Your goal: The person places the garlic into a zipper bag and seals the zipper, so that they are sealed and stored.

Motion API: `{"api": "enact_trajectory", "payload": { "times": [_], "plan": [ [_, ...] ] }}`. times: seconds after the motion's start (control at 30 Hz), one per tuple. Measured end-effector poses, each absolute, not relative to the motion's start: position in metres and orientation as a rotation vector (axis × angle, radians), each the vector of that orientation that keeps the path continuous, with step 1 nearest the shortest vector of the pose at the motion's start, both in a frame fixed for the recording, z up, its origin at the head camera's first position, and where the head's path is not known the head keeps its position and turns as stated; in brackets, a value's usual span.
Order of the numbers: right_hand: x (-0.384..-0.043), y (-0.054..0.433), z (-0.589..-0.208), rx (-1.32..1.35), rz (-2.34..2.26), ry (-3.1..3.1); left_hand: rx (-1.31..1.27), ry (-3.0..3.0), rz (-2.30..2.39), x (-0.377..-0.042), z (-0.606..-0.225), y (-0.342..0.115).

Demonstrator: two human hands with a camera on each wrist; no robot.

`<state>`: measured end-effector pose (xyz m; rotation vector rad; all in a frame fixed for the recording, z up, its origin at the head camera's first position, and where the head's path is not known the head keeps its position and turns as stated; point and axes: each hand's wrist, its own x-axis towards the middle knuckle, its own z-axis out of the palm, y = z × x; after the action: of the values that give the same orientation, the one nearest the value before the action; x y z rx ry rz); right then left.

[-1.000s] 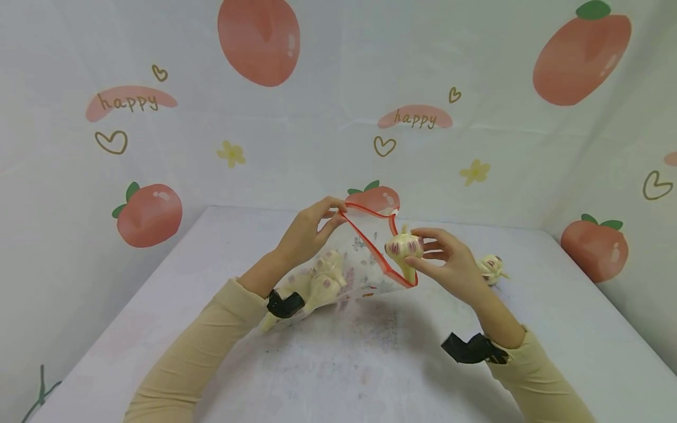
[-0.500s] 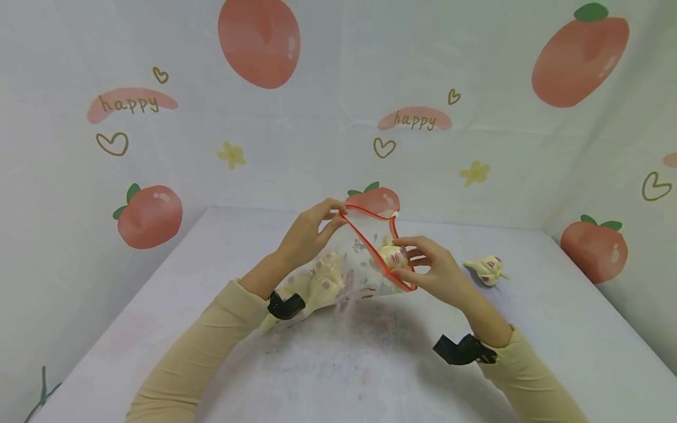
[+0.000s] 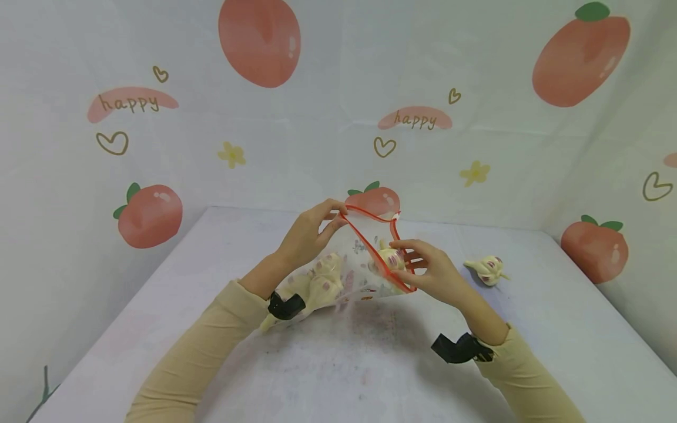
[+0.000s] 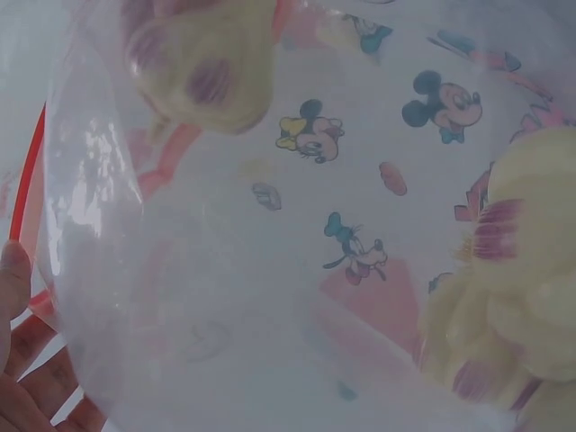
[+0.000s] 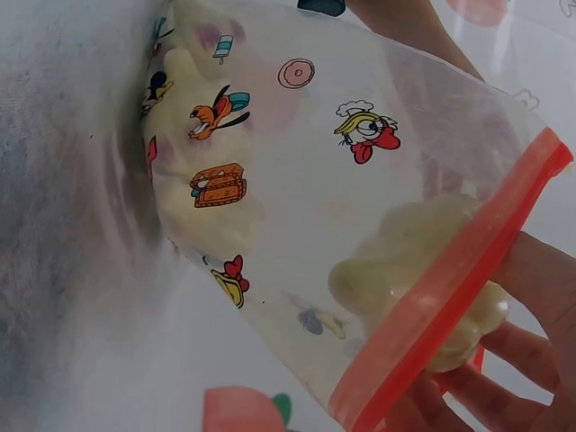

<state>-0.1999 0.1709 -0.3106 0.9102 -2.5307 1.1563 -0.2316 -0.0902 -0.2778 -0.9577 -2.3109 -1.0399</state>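
Note:
A clear zip bag (image 3: 351, 282) with a red rim and printed cartoon figures lies tilted over the table, mouth facing right. My left hand (image 3: 309, 235) pinches the upper edge of that mouth between thumb and fingers. With several garlic bulbs (image 3: 324, 285) inside, the bag's far end sags left. My right hand (image 3: 436, 270) is at the mouth, its fingers round another garlic bulb (image 3: 392, 258) that sits just inside the red rim. Seen by the right wrist camera, this bulb (image 5: 409, 256) is partly behind the plastic, its stem pointing into the bag.
One loose garlic bulb (image 3: 489, 271) lies on the white table (image 3: 338, 376) to the right, beyond my right forearm. A white cloth (image 3: 317, 147) printed with fruit and hearts hangs behind the table. Black straps sit on both wrists.
My right hand has moved left and down, carrying the garlic bulb from in front of the bag's mouth to inside the rim. The left hand keeps its place on the edge.

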Motion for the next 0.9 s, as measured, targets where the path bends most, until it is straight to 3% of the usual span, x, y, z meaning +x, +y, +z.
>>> {"api": "enact_trajectory", "payload": {
  "times": [0.9],
  "plan": [
    [-0.202, 0.183, -0.318, 0.890, 1.184, -2.505, -0.979, -2.278, -1.030, -0.231, -0.279, -0.091]
  ]
}}
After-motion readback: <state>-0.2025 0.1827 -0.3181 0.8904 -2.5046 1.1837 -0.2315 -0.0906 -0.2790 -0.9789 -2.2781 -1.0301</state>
